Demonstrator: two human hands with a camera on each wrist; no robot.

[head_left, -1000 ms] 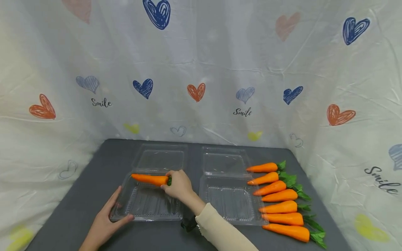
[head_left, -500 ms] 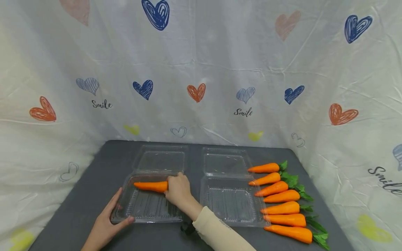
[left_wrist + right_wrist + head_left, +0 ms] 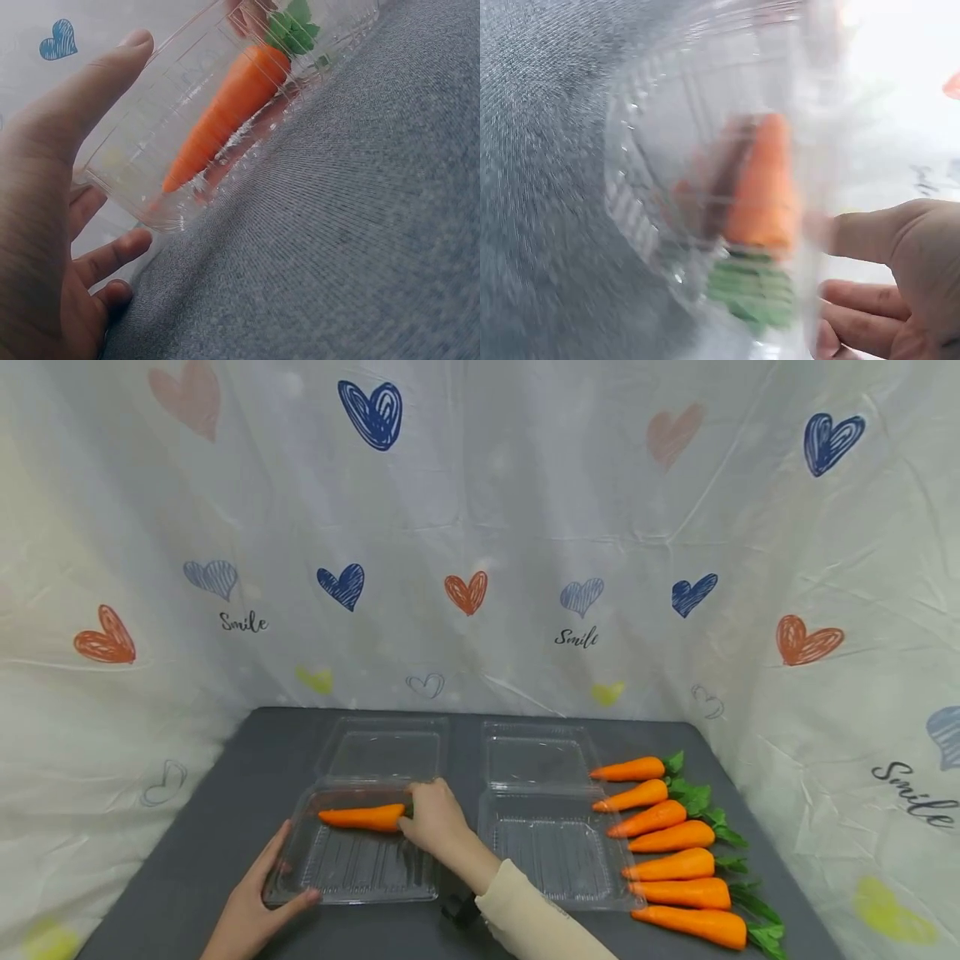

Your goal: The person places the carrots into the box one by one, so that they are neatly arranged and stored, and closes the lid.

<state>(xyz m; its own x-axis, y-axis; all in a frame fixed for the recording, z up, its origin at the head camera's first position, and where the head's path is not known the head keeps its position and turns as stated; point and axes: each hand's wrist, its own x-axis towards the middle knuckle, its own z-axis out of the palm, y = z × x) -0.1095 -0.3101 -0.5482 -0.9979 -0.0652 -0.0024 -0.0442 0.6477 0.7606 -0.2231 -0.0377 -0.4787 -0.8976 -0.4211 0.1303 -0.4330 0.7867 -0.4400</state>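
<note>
Right grip (image 3: 438, 827) at the leafy end of a carrot (image 3: 363, 817), fingers bent; whether they pinch it cannot be told. The carrot lies within a clear container (image 3: 367, 868). Left grip (image 3: 258, 897), spread, borders its near-left corner. Rightward: second container (image 3: 551, 860), seven carrots (image 3: 678, 866), tabletop (image 3: 232, 793) beneath.

Soft, dim light fills the head view, while the right wrist view smears the carrot (image 3: 763, 199) and bleaches the curtain (image 3: 904, 105).
</note>
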